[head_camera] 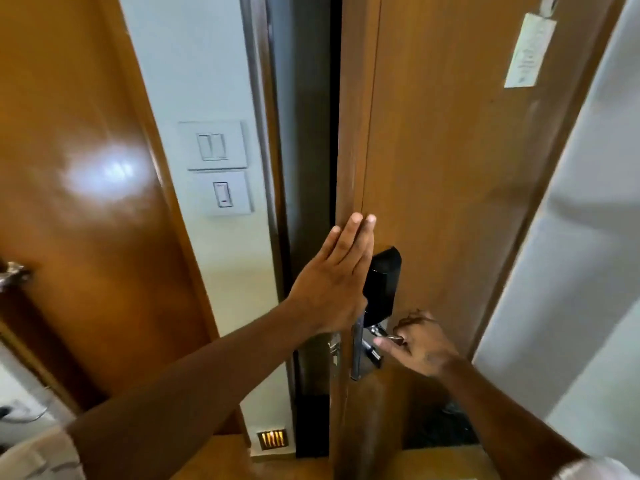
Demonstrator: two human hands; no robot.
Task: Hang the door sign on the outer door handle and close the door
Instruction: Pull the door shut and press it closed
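Here, left to right:
Side door: glossy brown wood at the far left, a metal knob at its edge.
Switches: two white plates on the pale wall, one above the other.
Gap: a dark slit runs between the frame and the door, which is nearly shut.
Left hand: flat and upright, fingers straight and pressed together, palm against the door's edge just above the lock.
Lock: black box on the door's inner face, metal plate below it.
Right hand: fingers curled, pinching a small metal latch under the lock.
Sign: pale card against the door's inner face, top right, beneath a round fitting; whether it hangs from that fitting cannot be told.
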